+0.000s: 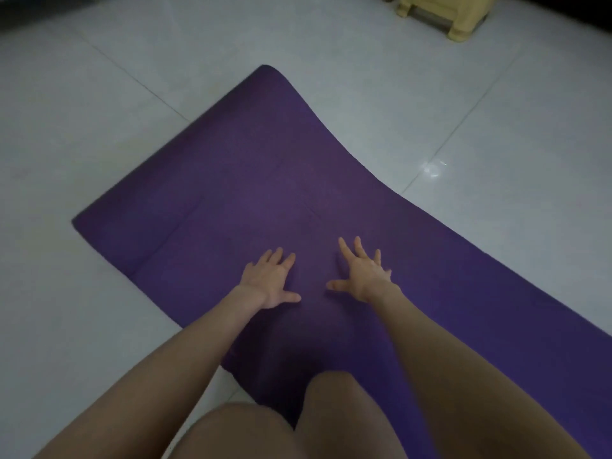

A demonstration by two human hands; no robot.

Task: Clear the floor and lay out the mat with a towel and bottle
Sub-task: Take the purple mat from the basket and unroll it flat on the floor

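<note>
A purple mat lies unrolled on the pale tiled floor, running from the lower right toward the upper middle. Its far corner curls up slightly. My left hand rests flat on the mat with fingers spread. My right hand lies palm down beside it, fingers apart, a short gap between the two thumbs. Neither hand holds anything. My knees are at the bottom of the view, on the mat's near part. No towel or bottle is in view.
A small yellow stool stands on the floor at the top right. Grey-white floor tiles surround the mat on the left, far side and right. Dark shapes line the top corners.
</note>
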